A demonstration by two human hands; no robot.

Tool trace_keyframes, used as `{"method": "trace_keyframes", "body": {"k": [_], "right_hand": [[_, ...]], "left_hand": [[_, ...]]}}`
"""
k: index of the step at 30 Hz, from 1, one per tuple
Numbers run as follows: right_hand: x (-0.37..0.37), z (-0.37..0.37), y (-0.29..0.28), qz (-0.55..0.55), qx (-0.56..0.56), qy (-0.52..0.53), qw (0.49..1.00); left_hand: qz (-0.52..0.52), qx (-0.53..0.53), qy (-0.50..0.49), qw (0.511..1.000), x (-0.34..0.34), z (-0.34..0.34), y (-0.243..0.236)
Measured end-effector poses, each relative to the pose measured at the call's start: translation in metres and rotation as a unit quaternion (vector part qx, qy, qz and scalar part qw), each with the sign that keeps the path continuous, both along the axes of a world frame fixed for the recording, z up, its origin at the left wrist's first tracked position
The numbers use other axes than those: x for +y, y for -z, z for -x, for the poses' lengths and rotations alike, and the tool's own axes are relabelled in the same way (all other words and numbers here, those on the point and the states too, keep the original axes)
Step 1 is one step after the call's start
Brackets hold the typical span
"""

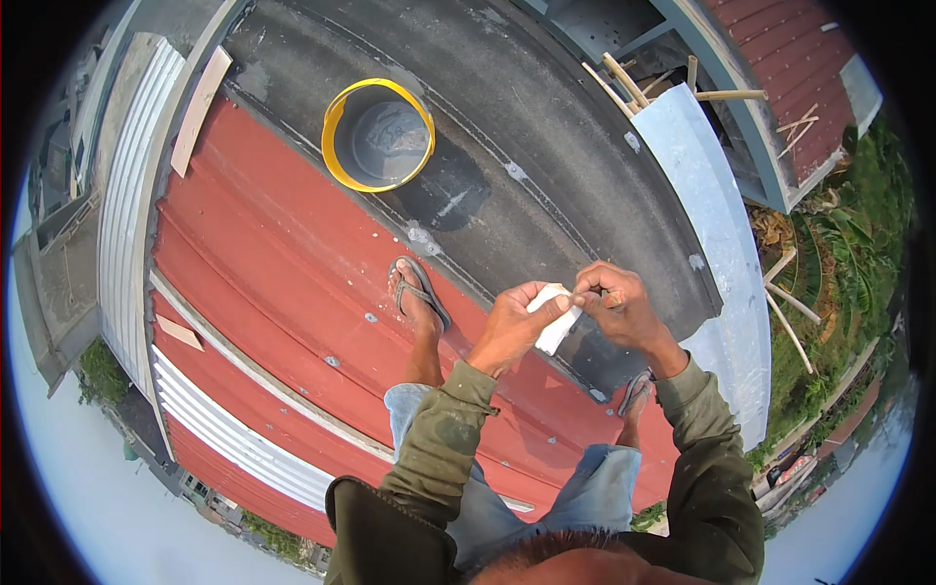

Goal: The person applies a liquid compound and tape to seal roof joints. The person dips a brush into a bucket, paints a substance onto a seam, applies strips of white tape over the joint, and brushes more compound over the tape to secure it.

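My left hand (519, 327) grips a small white folded piece (556, 334), like paper or cloth, between thumb and fingers. My right hand (619, 304) is closed on its upper right corner, thumb close to my left thumb; whether something small is also pinched there, I cannot tell. Both hands are over the seam between red metal roofing (292, 244) and dark grey, patched sheeting (585, 146). Up ahead on the dark sheeting stands a yellow-rimmed bucket (390, 136) with grey material in its bottom. My sandalled feet (419, 297) straddle the spot below my hands.
A pale metal sheet (702, 185) runs along the right edge, with bamboo poles (721, 95), foliage (829, 273) and a drop beyond. Loose boards (200, 112) and white corrugated strips (136, 195) lie at the left. Another red roof (765, 58) is at top right.
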State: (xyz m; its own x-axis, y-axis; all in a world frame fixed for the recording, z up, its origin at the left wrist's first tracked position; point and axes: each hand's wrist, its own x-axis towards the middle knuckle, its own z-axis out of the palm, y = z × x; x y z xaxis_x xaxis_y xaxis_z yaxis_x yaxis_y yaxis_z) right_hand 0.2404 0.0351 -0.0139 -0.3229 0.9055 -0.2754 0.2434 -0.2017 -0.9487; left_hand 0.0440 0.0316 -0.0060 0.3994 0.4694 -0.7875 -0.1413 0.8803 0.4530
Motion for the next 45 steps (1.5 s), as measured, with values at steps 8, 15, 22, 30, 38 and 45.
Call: {"method": "trace_keyframes", "body": {"k": [8,15,22,30,38,45], "right_hand": [[-0.007,-0.004,0.008,0.11,0.076,0.033,0.99],[-0.01,0.003,0.012,0.201,0.149,0.116,0.961],[0.012,-0.017,0.016,0.203,0.158,0.208,0.944],[-0.009,-0.005,0.011,0.24,0.102,0.116,0.959],[-0.001,-0.009,0.002,0.193,-0.002,-0.003,0.981],[0.0,-0.013,-0.004,0.183,0.049,-0.029,0.981]], "left_hand": [[-0.001,0.011,0.008,1.0,0.009,0.0,-0.009],[-0.009,0.006,-0.019,1.0,0.004,0.0,-0.005],[-0.018,0.066,0.1,0.993,-0.006,-0.005,0.003],[-0.171,0.144,0.07,0.972,-0.008,-0.008,0.006],[-0.103,0.122,0.132,0.978,-0.003,-0.003,0.004],[-0.067,0.049,0.129,0.988,-0.006,0.004,0.011]]}}
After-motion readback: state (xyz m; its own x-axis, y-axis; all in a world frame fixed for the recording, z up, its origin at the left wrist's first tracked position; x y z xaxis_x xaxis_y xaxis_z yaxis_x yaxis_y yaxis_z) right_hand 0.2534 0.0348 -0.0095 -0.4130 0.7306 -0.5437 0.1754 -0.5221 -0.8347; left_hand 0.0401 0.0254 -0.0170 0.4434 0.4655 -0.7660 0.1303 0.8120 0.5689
